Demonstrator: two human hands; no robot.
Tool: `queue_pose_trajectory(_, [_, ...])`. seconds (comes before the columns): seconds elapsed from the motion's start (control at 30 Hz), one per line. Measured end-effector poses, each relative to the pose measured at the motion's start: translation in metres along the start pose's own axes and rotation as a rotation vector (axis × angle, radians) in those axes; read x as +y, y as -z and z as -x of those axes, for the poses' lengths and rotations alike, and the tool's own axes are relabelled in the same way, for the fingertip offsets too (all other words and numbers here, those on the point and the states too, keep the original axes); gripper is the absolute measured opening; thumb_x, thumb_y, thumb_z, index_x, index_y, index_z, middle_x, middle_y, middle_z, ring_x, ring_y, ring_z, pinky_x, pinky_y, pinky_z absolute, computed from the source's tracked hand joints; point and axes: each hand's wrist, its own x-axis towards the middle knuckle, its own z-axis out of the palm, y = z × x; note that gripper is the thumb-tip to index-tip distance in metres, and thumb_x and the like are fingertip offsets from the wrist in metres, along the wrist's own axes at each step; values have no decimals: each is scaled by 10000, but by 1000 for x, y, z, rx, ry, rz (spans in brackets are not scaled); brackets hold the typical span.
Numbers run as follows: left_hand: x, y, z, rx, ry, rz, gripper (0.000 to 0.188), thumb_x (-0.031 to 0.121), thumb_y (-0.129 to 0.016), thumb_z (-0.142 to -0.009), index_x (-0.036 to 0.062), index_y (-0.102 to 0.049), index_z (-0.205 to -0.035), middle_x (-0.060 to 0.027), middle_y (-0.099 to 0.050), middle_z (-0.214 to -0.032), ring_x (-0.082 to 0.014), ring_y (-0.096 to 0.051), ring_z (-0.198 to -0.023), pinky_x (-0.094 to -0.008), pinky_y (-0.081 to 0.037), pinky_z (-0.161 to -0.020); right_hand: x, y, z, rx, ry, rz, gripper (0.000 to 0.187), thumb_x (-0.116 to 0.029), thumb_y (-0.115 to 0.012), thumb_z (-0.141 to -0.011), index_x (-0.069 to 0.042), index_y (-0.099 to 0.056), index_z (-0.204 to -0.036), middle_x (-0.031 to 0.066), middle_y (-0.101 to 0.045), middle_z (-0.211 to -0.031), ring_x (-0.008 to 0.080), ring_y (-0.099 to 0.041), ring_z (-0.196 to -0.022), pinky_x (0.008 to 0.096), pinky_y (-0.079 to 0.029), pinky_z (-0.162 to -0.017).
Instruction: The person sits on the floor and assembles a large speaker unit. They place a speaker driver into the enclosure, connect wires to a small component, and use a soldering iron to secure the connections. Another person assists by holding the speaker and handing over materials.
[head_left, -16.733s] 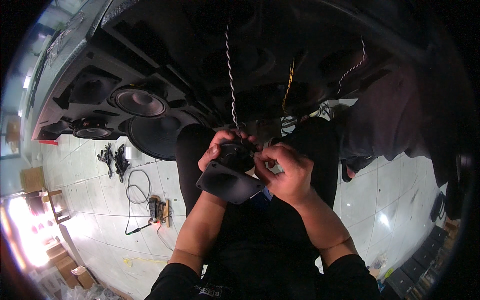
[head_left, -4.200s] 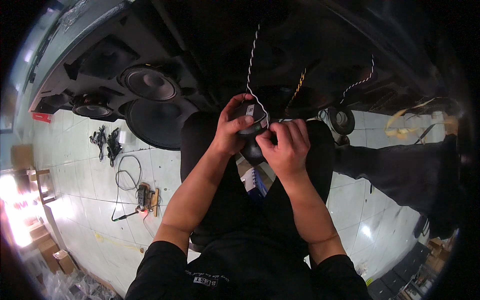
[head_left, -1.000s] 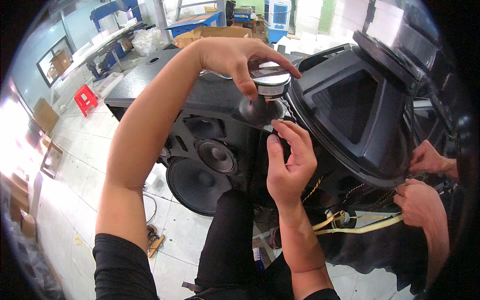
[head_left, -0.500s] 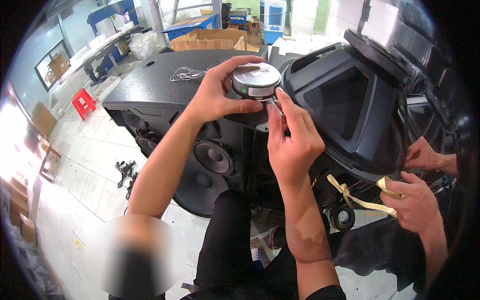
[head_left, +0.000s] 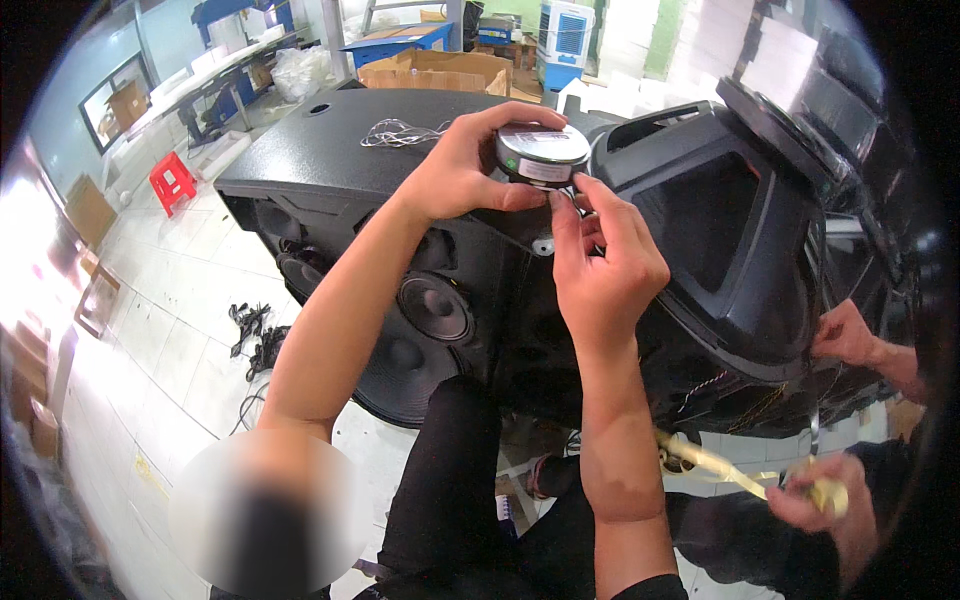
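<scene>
A round speaker driver (head_left: 543,146), with a silvery top and a label on its dark side, is held above the black speaker cabinets. My left hand (head_left: 465,168) wraps it from the left, thumb under its lower edge. Thumb and fingers of my right hand (head_left: 608,240) are pinched together right below the driver's near edge. At their tips a thin light wire seems to run, but it is too small to be sure. On top of the left speaker cabinet (head_left: 290,140), beyond my left wrist, lies a loose bundle of thin wire (head_left: 400,132).
A large black speaker cone frame (head_left: 690,200) leans at the right. Beside it, a co-worker's hand (head_left: 830,500) holds a yellow strip (head_left: 715,462); the other (head_left: 845,335) touches the frame. A red stool (head_left: 172,182) and black cables (head_left: 262,345) are on the floor; a cardboard box (head_left: 435,72) stands behind.
The co-worker's nearer hand has moved down with the yellow strip. The view has shifted slightly; my hands keep about the same hold on the driver.
</scene>
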Motion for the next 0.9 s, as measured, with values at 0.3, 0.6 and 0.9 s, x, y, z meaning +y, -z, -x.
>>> queue_pose_trajectory(0.3, [7, 3, 5, -84, 17, 117, 1042, -23, -860, -546, 33, -377, -1468, -115, -438, -1468, -219, -436, -1336, -346, -316, -1143, -6, 17, 6, -61, 46, 4, 300, -52, -749, -806, -8, -671, -1093, 57, -635, -816, 135, -545, -573, 251, -456, -512])
queue_pose_trajectory(0.6, [19, -3, 93, 490, -269, -54, 995, 256, -829, -709, 10, -277, -1500, -187, -326, -1533, -354, -342, -1407, -484, -276, -1152, -44, 98, 140, -444, 43, -99, 299, 0, -719, -781, 25, -677, -1077, 132, -691, -904, 204, -653, -681, 281, -528, -598])
queue_pose_trajectory(0.9, [36, -174, 418, 410, 998, -200, 733, 424, -674, -864, -22, -430, -1393, -211, -438, -1412, -331, -479, -1294, -457, -380, -1070, -40, 205, 277, -1003, -706, 88, 287, -133, -743, -796, -56, -699, -1069, 128, -674, -837, 255, -670, -675, 366, -534, -587])
